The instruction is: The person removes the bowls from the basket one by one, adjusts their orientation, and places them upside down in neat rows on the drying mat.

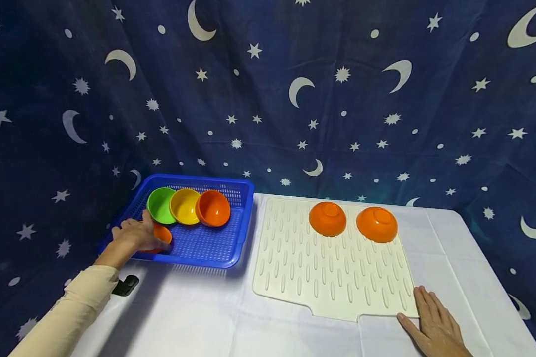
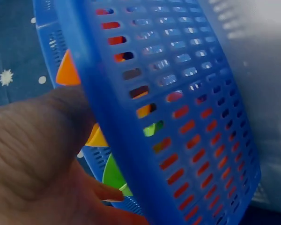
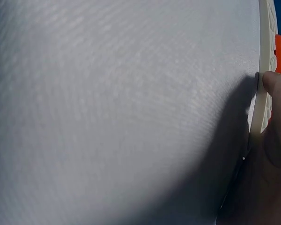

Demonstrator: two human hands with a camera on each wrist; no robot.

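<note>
Nearest, at the lower right, the right hand (image 1: pixel 435 322) lies palm down on the white-covered table (image 1: pixel 183 317), fingers extended; its thumb touches the edge of a cream rectangular drying mat (image 1: pixel 332 297) with raised oval ribs.

A little farther off, the left hand (image 1: pixel 136 235), below a cream sleeve (image 1: pixel 71 307), reaches over a glossy orange round bowl (image 1: pixel 164 232) in the near left corner of a blue perforated plastic basket (image 1: pixel 245 218). Its thumb lies across the bowl's near side, with the fingers toward the far side; the fingertips are hidden, so I cannot tell whether they pinch it.

The bowl looks like light, stiff plastic, unlikely to break, though its smooth curve could slip. The rim seems the surest hold, thumb outside and fingers inside.

Behind it, a green bowl (image 1: pixel 160 207), a yellow bowl (image 1: pixel 184 208) and a second orange bowl (image 1: pixel 213 208) lean in a row, mouths toward the viewer. On the mat's far half, two upturned orange bowls (image 1: pixel 328 218) sit apart. A navy moon-and-star curtain (image 1: pixel 268 99) hangs beyond.
</note>
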